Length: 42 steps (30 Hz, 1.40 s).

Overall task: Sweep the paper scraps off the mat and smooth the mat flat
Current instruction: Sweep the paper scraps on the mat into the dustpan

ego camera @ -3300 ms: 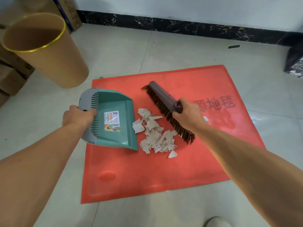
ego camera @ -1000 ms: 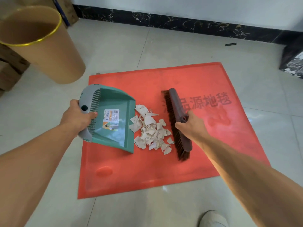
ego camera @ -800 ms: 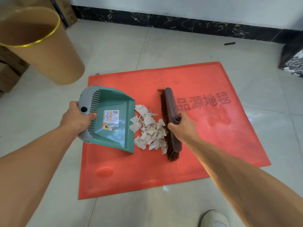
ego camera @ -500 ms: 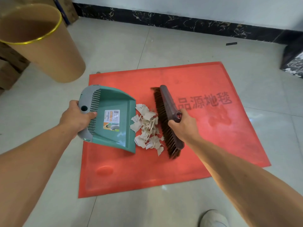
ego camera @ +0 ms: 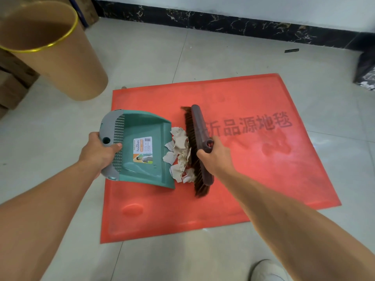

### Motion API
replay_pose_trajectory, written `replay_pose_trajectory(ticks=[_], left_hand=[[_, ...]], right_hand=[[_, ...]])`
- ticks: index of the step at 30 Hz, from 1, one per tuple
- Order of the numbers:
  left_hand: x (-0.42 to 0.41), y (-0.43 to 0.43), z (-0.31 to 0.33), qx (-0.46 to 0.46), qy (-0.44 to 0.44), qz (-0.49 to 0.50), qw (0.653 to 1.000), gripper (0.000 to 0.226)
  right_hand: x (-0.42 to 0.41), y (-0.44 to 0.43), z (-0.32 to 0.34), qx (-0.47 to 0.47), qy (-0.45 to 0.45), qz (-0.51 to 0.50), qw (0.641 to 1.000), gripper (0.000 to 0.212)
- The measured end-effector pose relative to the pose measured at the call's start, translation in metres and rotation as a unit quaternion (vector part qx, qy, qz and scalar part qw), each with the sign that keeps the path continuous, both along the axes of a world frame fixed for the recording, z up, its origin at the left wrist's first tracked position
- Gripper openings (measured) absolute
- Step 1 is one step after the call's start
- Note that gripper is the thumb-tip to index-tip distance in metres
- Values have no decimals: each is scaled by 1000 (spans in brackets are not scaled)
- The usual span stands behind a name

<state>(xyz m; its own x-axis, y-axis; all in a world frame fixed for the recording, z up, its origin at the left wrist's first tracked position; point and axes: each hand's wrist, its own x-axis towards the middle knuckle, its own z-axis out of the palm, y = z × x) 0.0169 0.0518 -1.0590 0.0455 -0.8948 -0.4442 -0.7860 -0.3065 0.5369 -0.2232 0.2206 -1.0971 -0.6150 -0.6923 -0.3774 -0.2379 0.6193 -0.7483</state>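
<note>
Left hand (ego camera: 97,155) curled round the grey handle end of the teal dustpan (ego camera: 146,126), thumb on top beside the ribbed comb strip. Pan tilted, open lip down on the left half of the red mat (ego camera: 253,179), mouth facing right.

Right hand (ego camera: 216,159) clenched round the brush (ego camera: 199,126) at its socket. Brush head runs far to near, bristles pointing left and down onto the mat.

Paper scraps (ego camera: 179,153) squeezed into a narrow heap between bristles and pan lip, touching both (a few pieces overlap the lip; none visible deeper in the pan).

Mat lies on pale floor tiles (ego camera: 142,57). Dark printed characters sit right of the brush. Raised bump (ego camera: 133,209) towards the near-left corner.

Tan bin (ego camera: 60,63) with gold rim stands far left, off the mat. Cardboard boxes (ego camera: 12,86) at the left edge beside it. Toe of a pale shoe (ego camera: 267,270) at the near edge
</note>
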Motion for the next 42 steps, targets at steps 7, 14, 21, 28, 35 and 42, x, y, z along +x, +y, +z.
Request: replay_pose_trajectory(ticks=[7,14,21,28,35,42], left_hand=[[1,-3,-2,5,5,-4,1000,51],[4,-6,-7,10,9,-5,1000,52],[16,-8,-18,34,16,18,999,54],[23,-5,-32,52,36,49,997,56],[23,-1,-40,63,53,51,995,56],[27,0,-46,63,70,56,994,56]], right_hand=[[30,-26,0,-10,-14,16,1000,21],[33,-30,7,-34,-17,14,999,19],[-7,-27,17,-25,79,2,997,21],[-12,-35,6,27,68,38,997,26],[28,-49,-2,-5,10,61,998,21],[32,-51,5,-36,0,59,998,18]])
